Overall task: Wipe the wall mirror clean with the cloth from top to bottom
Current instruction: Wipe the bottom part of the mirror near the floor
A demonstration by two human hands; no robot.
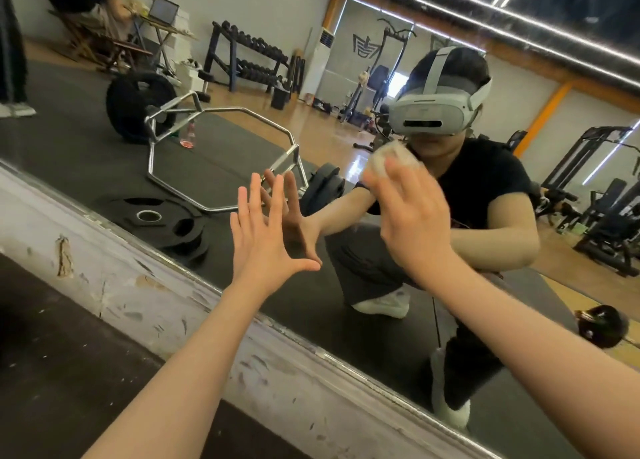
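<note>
The wall mirror (346, 78) fills most of the view and shows my crouching reflection. My left hand (266, 237) is flat against the glass low down, fingers straight and spread. My right hand (412, 216) is blurred and holds a bunched pale cloth (388, 159) against the mirror, higher up and to the right of the left hand. Only the top of the cloth shows above my fingers.
A chipped white sill (145, 285) runs along the mirror's bottom edge above dark floor (52, 372). Reflected in the glass are a hex bar (221, 161), weight plates (162, 219), a spray bottle (188, 135), a dumbbell rack (249, 57) and gym machines (606, 199).
</note>
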